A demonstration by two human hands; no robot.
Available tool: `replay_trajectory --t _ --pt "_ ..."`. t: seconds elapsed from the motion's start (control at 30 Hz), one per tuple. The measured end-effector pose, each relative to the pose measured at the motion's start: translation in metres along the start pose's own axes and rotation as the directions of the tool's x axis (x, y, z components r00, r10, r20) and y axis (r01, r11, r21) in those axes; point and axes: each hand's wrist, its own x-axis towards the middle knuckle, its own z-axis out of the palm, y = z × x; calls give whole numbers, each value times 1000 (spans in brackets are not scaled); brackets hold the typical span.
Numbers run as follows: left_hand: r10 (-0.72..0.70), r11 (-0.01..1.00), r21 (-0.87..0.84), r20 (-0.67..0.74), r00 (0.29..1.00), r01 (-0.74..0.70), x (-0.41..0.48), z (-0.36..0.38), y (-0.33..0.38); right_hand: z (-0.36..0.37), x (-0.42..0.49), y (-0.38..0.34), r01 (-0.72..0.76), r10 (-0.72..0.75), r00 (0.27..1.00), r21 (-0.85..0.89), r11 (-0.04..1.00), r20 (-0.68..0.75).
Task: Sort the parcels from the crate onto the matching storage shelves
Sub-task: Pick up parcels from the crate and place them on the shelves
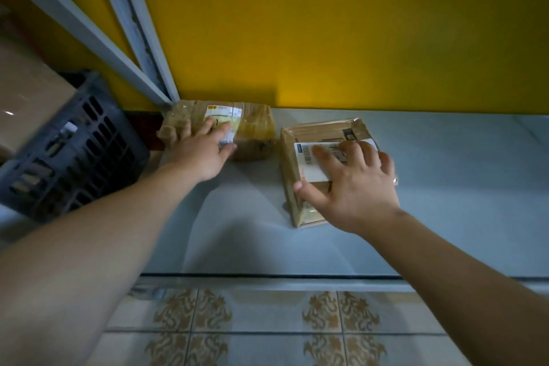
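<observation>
Two brown taped parcels lie on a pale grey shelf (pixel 445 187) against a yellow wall. The left parcel (pixel 255 125) is lumpy, with a white and yellow label; my left hand (pixel 205 151) lies on top of it, fingers spread over the label. The right parcel (pixel 320 134) is a flat box with a white barcode label. On it my right hand (pixel 353 184) presses down with fingers spread, thumb at its near left edge. A dark plastic crate (pixel 74 148) stands tilted at the left, beside the left parcel.
A grey metal shelf post (pixel 133 24) and a diagonal brace (pixel 74 21) rise at the back left. A large brown carton (pixel 26 92) sits behind the crate. Patterned floor tiles (pixel 267 321) show below the shelf's front edge.
</observation>
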Motion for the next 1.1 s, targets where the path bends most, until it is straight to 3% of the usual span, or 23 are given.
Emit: replay_trajectory --t 0.17,0.33,0.5,0.6,0.83,0.97,1.1 --pt "14 981 -194 -25 1000 -19 35 -7 21 4 -13 -14 27 -28 999 16 999 38" --pt "64 998 -26 23 998 -64 50 -6 9 8 -11 -15 20 -21 997 2 1000 70" --pt "106 989 -107 38 994 -102 50 -15 5 8 -9 -17 12 -12 996 -3 1000 86" --pt "32 979 -197 -95 995 -51 17 -10 -3 8 -9 -18 1 -2 997 10 1000 78" --pt "-6 985 -172 77 997 19 -88 29 -32 3 -16 -38 -13 11 996 24 1000 89" --pt "28 997 -81 166 986 -14 -138 50 -50 0 -31 -68 73 -81 987 57 996 139" --pt "28 999 -47 157 987 -21 -167 58 -62 -4 -38 -89 152 -153 978 16 988 139"
